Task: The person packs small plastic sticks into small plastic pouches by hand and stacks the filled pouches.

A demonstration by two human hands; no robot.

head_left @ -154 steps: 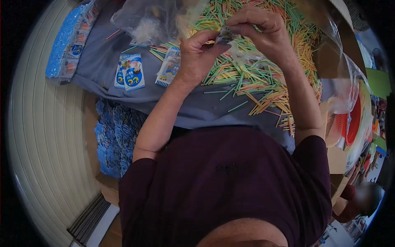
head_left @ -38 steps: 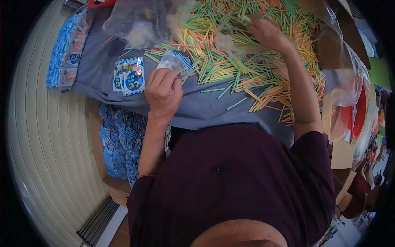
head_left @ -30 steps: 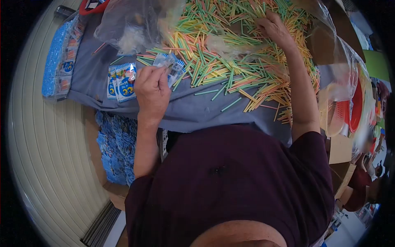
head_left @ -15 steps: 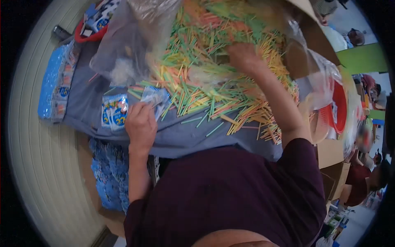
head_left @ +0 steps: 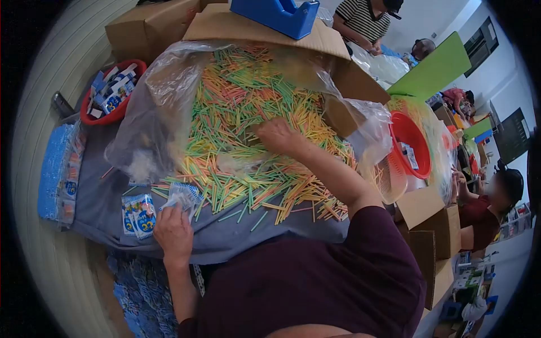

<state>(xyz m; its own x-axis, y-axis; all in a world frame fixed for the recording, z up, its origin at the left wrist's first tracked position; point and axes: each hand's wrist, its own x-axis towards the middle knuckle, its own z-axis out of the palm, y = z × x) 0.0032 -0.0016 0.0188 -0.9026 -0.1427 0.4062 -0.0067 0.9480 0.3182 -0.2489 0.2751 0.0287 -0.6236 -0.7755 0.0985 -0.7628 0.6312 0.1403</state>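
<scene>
At the near left of the cloth, my left hand (head_left: 173,235) has its fingers closed over the lower end of a clear and blue-edged packet (head_left: 185,194). Two printed blue and white packets (head_left: 138,216) lie overlapping just left of it. My right hand (head_left: 276,135) is down in the heap of green, yellow and pink sticks (head_left: 236,107), its fingers bent; whatever is under the fingertips is hidden. A crumpled clear plastic bag (head_left: 135,135) lies along the heap's left side.
Red baskets (head_left: 138,69) (head_left: 410,130) stand at left and right. Behind the heap are an open carton flap (head_left: 265,32) and a blue tape dispenser (head_left: 282,17). A blue-wrapped bundle (head_left: 55,174) lies far left; blue packets (head_left: 143,298) fill a box below. Other people (head_left: 489,208) sit at right.
The view has tilted up, showing the dispenser and carton. My right hand has gone from holding a small packet with the left to reaching among the sticks; my left hand has moved toward the printed packets.
</scene>
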